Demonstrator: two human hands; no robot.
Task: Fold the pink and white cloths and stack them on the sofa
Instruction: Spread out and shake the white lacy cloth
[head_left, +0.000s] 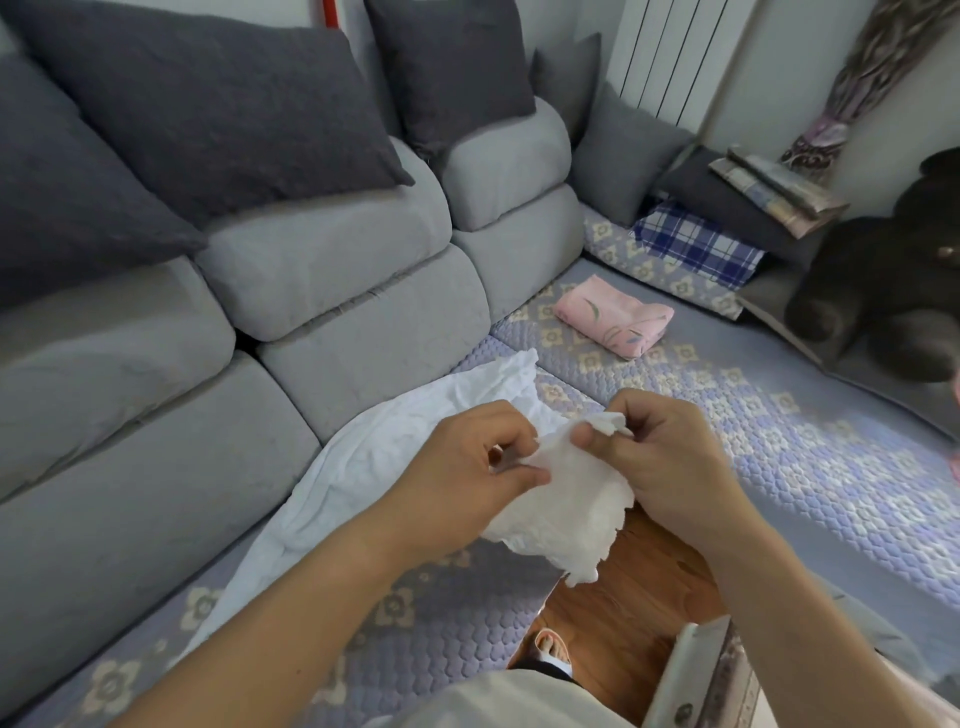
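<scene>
Head view: both hands (566, 467) pinching white cloth (566, 504) above sofa (363, 322).

Sofa (779, 431): pink cloth (613, 317) (folded); white cloth (395, 452)

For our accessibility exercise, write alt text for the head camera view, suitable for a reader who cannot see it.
Two hands, left and right, pinch the edge of a crumpled white cloth that trails onto a grey sofa with a lilac quilted cover. A folded pink cloth lies further along the seat.
</scene>
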